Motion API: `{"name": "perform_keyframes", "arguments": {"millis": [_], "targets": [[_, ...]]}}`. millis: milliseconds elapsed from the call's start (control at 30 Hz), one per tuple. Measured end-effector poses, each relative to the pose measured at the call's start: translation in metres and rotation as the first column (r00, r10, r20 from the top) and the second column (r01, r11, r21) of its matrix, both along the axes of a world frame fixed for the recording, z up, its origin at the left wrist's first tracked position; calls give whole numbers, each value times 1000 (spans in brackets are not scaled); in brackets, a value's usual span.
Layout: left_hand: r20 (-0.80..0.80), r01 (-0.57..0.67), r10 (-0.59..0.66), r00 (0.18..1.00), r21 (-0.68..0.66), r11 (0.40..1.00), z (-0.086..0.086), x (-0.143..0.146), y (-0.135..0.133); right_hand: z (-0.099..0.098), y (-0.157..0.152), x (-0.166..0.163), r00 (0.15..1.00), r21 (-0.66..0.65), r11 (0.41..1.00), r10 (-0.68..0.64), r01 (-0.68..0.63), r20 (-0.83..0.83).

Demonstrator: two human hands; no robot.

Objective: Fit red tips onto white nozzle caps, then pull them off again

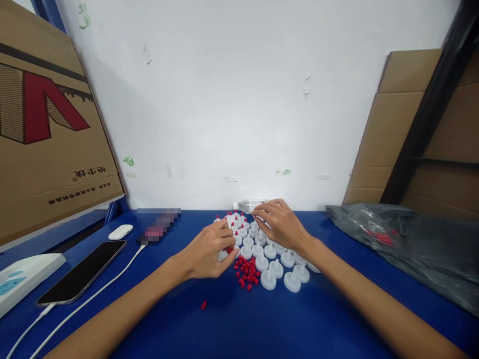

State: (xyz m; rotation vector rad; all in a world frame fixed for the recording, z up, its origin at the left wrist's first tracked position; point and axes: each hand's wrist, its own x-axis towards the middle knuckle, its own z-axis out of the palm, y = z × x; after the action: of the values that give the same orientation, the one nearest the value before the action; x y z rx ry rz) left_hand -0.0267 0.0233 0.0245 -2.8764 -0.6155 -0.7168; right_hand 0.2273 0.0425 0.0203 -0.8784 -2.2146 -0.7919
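My left hand (211, 249) is closed at the left edge of a cluster of white nozzle caps (268, 279). Bits of red show between its thumb and curled forefinger, looking like small red caps (229, 251). Over the far side of the cluster, my right hand (279, 224) has its thumb and forefinger tips together; whatever lies between them is too small to make out. Loose red caps (247, 271) lie in a pile in front of the white ones, and some white nozzles at the back left carry red tips. A single red cap (203, 305) lies nearer me.
A clear bottle (249, 205) lies on its side by the wall, behind my right fingers. Left are a phone (82, 271) with a white cable, a white case (120, 232), a power strip (26, 279) and a large carton (48, 124). Grey plastic sheeting (411, 259) covers the right.
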Motion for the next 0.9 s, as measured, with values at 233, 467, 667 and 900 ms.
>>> {"name": "perform_keyframes", "arguments": {"millis": [233,467,667,900], "targets": [[-74,-10,4,997,-71,997,-8,7,-5,-4,2,-1,996,21,1000,14,-16,91],[-29,-25,23,999,-62,998,-4,4,-5,5,-8,-4,983,87,990,94,-108,159],[290,-164,146,946,38,986,-4,-5,10,10,-42,-40,937,45,947,306,-317,166],[369,-221,181,912,70,973,-2,-6,11,-16,-85,-89,829,-309,860,489,-407,270]]}}
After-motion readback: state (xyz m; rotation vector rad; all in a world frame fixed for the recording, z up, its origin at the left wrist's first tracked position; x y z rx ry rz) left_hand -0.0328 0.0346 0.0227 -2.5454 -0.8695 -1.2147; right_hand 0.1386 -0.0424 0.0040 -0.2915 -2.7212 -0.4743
